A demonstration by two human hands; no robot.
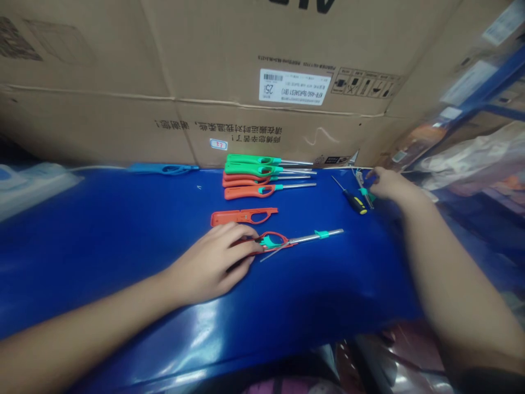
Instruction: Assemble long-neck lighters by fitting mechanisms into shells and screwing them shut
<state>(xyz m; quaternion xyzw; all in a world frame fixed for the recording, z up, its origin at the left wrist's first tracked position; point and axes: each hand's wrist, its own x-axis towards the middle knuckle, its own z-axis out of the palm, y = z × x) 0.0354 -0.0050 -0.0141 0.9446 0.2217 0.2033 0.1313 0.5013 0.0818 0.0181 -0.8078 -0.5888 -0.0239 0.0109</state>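
My left hand [223,254] is closed around the handle of an opened red gas lighter [279,238], which lies on the blue table. Its teal trigger shows inside the guard, a teal collar sits on the metal tube, and a thin wire sticks out below. Just behind lies the separate red handle half [244,216]. At the far right, my right hand [388,183] has its fingers curled down beside a metal tube with a teal collar [364,191]. Whatever is between those fingertips is hidden. A black-and-yellow screwdriver [355,202] lies to the left of this hand.
Several green and orange-red lighters [250,191] lie in a row by a large cardboard box [229,65] at the back. A blue lighter [162,169] rests farther left. Clear plastic bags [28,183] sit at the left edge of the blue table [123,230].
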